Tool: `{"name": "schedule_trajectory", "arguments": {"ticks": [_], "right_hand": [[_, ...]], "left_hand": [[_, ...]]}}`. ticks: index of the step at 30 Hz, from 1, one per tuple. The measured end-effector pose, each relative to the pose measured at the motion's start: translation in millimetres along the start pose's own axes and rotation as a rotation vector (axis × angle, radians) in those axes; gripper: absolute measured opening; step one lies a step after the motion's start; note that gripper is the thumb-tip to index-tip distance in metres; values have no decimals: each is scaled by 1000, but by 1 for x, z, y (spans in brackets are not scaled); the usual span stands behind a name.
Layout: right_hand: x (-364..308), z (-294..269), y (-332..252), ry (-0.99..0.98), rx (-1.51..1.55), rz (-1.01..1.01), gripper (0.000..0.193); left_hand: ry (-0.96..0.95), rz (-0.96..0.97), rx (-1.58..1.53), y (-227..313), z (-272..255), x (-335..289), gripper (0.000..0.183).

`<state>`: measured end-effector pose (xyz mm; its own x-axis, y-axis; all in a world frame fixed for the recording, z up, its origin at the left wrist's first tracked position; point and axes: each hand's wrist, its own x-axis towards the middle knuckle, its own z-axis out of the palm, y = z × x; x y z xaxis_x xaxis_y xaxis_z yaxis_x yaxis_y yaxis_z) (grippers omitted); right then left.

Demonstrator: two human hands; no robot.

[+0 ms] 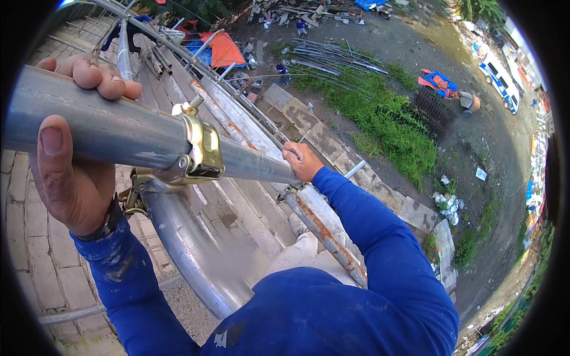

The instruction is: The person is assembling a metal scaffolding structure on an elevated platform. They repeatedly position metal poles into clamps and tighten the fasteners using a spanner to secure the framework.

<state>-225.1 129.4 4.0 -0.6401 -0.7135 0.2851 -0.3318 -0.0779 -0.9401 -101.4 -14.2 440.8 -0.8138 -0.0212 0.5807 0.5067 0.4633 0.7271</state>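
A grey metal scaffold tube [249,161] runs from the left edge toward the middle. My left hand [80,184] is wrapped around its near part, fingers over the top and thumb on the side. At the tube's far end, my right hand [303,161] is closed around it, its fingertips partly hidden. Between my hands, a gold-coloured scaffold coupler [206,145] sits around the tube, its threaded bolt [196,101] sticking up. Beneath it, a second grey tube [184,243] crosses toward my body. More of the gold clamp shows beside that lower tube, near my left wrist.
Planks [258,207] lie below me, beside a rusty tube [326,234]. Left is a brick wall [44,249]. Far below are green plants [386,127], a pile of metal rods [338,56], an orange tarp [225,50] and a white-and-blue van [500,82]. Another person [133,32] is at upper left.
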Motion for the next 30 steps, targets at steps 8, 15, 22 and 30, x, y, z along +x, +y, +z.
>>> {"name": "schedule_trajectory", "arguments": {"ticks": [8, 15, 22, 30], "right_hand": [[21, 10, 13, 48, -156, 91, 23], [2, -1, -12, 84, 20, 115, 27], [17, -38, -17, 151, -151, 168, 28], [-102, -24, -107, 228, 324, 114, 31]], "left_hand": [[-6, 1, -92, 1, 9, 1, 61], [-70, -112, 32, 10, -3, -6, 67], [283, 64, 113, -46, -45, -93, 34], [-107, -923, -124, -167, 53, -372, 46]]}}
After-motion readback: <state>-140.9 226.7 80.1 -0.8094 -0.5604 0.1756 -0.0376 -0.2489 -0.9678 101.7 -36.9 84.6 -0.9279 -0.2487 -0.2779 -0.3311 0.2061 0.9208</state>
